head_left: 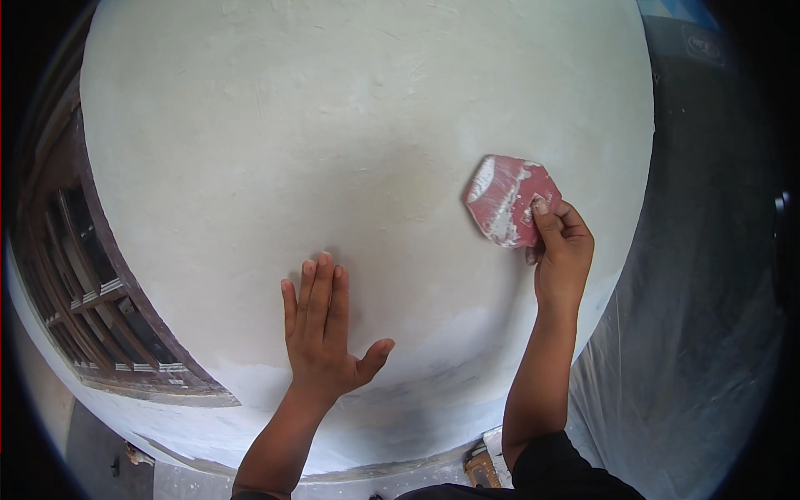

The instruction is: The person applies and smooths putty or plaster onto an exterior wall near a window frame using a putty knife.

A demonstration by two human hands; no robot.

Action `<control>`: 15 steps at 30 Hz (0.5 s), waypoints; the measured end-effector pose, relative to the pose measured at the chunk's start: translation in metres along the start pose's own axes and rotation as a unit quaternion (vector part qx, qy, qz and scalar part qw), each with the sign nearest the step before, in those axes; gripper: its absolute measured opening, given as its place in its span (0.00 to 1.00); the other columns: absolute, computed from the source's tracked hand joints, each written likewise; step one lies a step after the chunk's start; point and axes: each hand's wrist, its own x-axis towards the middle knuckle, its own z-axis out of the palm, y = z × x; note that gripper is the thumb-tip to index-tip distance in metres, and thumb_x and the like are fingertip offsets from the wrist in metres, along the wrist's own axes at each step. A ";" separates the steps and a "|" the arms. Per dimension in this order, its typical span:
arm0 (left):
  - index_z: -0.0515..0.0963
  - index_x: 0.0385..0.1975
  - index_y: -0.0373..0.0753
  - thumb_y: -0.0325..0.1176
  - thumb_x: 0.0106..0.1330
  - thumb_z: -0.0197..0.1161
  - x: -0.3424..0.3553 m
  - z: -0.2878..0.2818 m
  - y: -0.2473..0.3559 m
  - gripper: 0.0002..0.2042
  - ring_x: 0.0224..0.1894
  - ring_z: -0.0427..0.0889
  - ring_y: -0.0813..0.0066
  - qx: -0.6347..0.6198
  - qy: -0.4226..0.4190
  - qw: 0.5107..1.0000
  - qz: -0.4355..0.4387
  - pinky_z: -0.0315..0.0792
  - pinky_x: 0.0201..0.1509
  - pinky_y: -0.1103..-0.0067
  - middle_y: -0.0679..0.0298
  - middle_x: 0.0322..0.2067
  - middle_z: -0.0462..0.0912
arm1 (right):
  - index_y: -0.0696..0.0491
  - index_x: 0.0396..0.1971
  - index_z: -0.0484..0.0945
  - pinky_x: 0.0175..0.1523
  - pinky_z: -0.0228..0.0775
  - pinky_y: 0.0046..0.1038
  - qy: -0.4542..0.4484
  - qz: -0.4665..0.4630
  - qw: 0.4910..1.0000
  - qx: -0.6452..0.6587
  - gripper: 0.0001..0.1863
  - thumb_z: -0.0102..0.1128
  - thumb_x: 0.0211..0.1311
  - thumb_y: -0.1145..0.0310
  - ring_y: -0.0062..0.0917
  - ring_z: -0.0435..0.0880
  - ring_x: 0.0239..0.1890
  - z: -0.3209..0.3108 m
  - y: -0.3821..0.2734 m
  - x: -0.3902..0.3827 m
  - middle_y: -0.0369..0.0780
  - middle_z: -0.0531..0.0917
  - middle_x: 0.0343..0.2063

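Left hand (321, 329) flat on the wall (333, 125), palm down, four fingers close together and pointing up, thumb stuck out to the right, holding nothing, just pressed against the white plaster. Over on the right, the right hand (560, 250) has the red scraper (507, 200) pinched at its lower right edge, thumb on top, the other fingers curled behind it, and the blade lies against the wall, well apart from the left hand. The scraper's face is smeared with white filler, thick along its left and lower edges. How far along? The wall looks coated nearly all over, pale and fairly even; a faint yellowish patch shows near the middle, and a brighter white band runs low down near the wooden window frame (100, 308) at the left, so I'd judge the skim mostly on with touch-ups and smoothing left. Clear plastic sheeting (692, 350) hangs at the right, and a small brown box (482, 468) sits near the floor
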 end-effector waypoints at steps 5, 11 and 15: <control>0.60 0.68 0.27 0.62 0.70 0.46 0.002 0.003 -0.001 0.41 0.74 0.54 0.48 -0.006 -0.012 1.000 0.002 0.43 0.74 0.52 0.44 0.69 0.60 | 0.59 0.38 0.81 0.21 0.57 0.15 -0.062 0.005 0.998 -0.013 0.09 0.66 0.63 0.68 0.08 0.70 0.19 0.031 0.002 -0.001 0.30 0.82 0.22; 0.60 0.68 0.27 0.62 0.69 0.46 0.000 0.001 -0.004 0.41 0.74 0.54 0.48 0.004 -0.010 1.000 -0.004 0.43 0.74 0.52 0.44 0.70 0.59 | 0.57 0.36 0.81 0.21 0.58 0.14 -0.030 -0.021 0.999 0.004 0.08 0.66 0.64 0.69 0.07 0.71 0.19 0.009 0.007 -0.012 0.31 0.83 0.23; 0.61 0.68 0.27 0.62 0.69 0.46 0.001 -0.003 -0.005 0.41 0.74 0.54 0.48 0.006 -0.004 1.000 -0.007 0.43 0.74 0.52 0.44 0.69 0.60 | 0.60 0.39 0.81 0.25 0.60 0.13 -0.117 -0.034 0.992 -0.023 0.09 0.66 0.64 0.71 0.06 0.73 0.22 0.044 0.012 -0.025 0.31 0.84 0.26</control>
